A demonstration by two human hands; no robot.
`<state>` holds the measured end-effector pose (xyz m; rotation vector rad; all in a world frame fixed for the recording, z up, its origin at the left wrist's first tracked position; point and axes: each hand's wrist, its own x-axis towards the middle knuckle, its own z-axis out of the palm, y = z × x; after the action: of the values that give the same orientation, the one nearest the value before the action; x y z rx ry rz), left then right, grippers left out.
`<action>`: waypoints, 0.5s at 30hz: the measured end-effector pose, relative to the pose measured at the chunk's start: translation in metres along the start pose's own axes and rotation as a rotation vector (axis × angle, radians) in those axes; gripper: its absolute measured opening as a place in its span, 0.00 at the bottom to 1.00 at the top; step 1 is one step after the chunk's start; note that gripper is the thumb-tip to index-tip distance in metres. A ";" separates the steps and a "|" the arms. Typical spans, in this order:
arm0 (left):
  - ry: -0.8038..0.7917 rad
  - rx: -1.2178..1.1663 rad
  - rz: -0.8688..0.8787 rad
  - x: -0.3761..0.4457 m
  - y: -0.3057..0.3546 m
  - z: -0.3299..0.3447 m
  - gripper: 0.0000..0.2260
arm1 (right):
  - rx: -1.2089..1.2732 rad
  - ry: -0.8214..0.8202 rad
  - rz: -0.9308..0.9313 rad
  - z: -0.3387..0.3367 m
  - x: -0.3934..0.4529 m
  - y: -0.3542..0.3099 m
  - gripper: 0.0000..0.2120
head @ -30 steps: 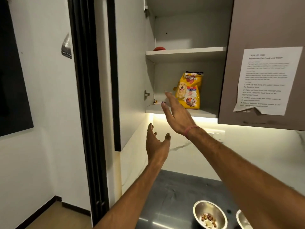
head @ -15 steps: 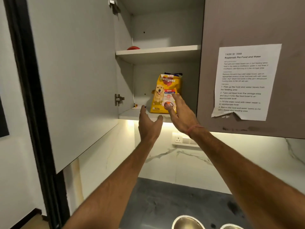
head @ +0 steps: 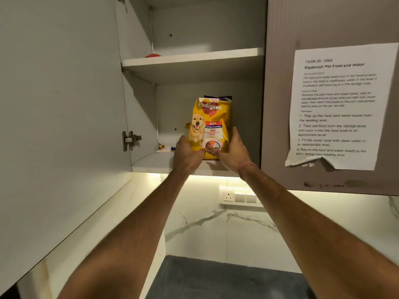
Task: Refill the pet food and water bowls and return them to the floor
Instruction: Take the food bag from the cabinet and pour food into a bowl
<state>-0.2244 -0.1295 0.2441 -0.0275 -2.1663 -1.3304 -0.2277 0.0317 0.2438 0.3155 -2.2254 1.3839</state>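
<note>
Both hands up at the bag. My left hand (head: pixel 187 153) lies against the lower left side of the dog food bag (head: pixel 210 126), fingers along its edge and thumb across the front bottom corner; my right hand (head: pixel 234 151) cups the lower right side, fingers straight up along the bag's edge, thumb reaching in over the front. The two hands clasp the bag between them at its base.

The bag stands upright on the lower shelf (head: pixel 155 161) of the open wall cupboard, towards the back. Glossy yellow plastic, slightly crumpled, with a dark blue folded top. A golden dog's head is printed at the left, a red and blue label panel at the right, and a round picture of brown kibble low on the front.

Shelves are flat, pale grey, matt board. Something red and rounded (head: pixel 152 55) sits at the left of the upper shelf (head: pixel 192 59), mostly hidden. A few small scraps lie on the lower shelf just left of my left hand; I cannot tell what they are.

Both forearms are stretched up and forward, bare, with a thin pinkish band (head: pixel 246 166) on the right wrist. The cupboard door (head: pixel 60 117) hangs open at left, with a metal hinge (head: pixel 130 139) on its inner face. A printed paper sheet (head: pixel 339 106), torn at its bottom edge, is stuck on the closed brown door at right. Below are a lit marble-look wall, a white socket (head: pixel 228 196), and a dark counter (head: pixel 226 281).
</note>
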 end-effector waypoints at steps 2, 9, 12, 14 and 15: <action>-0.017 -0.027 -0.047 0.026 -0.008 0.008 0.31 | 0.045 0.030 0.070 0.008 0.020 0.008 0.46; -0.118 -0.161 -0.146 0.087 -0.032 0.023 0.19 | 0.091 0.029 0.217 0.033 0.069 0.020 0.32; -0.142 -0.186 -0.160 0.107 -0.043 0.026 0.18 | 0.104 0.058 0.192 0.043 0.080 0.028 0.31; -0.150 -0.189 -0.150 0.117 -0.051 0.028 0.18 | 0.120 0.076 0.176 0.044 0.083 0.030 0.30; -0.154 -0.194 -0.144 0.121 -0.055 0.028 0.18 | 0.133 0.083 0.173 0.044 0.085 0.032 0.29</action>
<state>-0.3542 -0.1678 0.2502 -0.0531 -2.1911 -1.6671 -0.3263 0.0121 0.2476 0.1103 -2.1390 1.6093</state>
